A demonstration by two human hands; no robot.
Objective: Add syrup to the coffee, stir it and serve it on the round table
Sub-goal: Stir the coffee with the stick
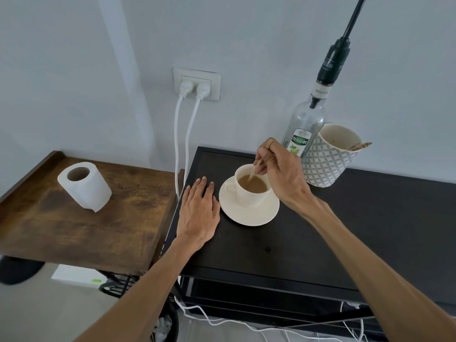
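A cream cup of milky coffee point(251, 187) stands on a cream saucer point(249, 215) on the black table point(308, 243). My right hand point(281, 169) pinches a thin wooden stir stick point(255, 169) whose lower end dips into the coffee. Flat on the black table just left of the saucer rests my left hand point(198, 211), fingers spread, holding nothing. Behind the cup stands a clear syrup bottle point(306, 124) with a tall black pump on top.
A patterned mug point(328, 159) holding more wooden sticks stands right of the bottle. A toilet paper roll point(85, 185) lies on the brown wooden shelf point(86, 230) to the left. Two white cables point(182, 144) hang from a wall socket point(196, 83).
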